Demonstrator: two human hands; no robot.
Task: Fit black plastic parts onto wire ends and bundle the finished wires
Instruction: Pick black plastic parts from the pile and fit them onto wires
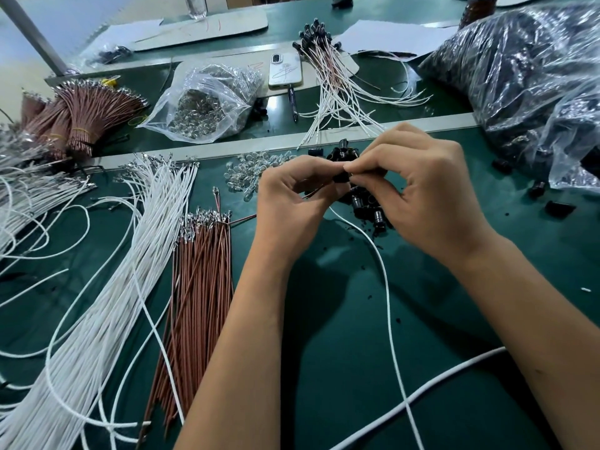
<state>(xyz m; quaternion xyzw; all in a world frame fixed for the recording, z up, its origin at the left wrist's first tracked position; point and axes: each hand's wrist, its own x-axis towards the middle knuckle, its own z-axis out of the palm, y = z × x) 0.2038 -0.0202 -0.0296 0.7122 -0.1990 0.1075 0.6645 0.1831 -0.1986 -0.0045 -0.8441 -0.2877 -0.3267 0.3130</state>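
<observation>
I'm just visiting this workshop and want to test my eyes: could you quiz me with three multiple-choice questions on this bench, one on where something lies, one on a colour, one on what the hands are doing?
1. Where does the phone lie?
A. beyond the clear bag of small clear parts
B. under the hands
C. on the brown wires

2. What colour is the loose wire stack just left of the left forearm?
A. blue
B. brown
C. yellow

3. What are the hands doing?
A. resting flat
B. both pinching one black part
C. lifting the phone

Answers: 1 A, it lies face down at the far side; 2 B, brown with metal ends; 3 B, left hand and right hand meet fingertips on it.
</observation>
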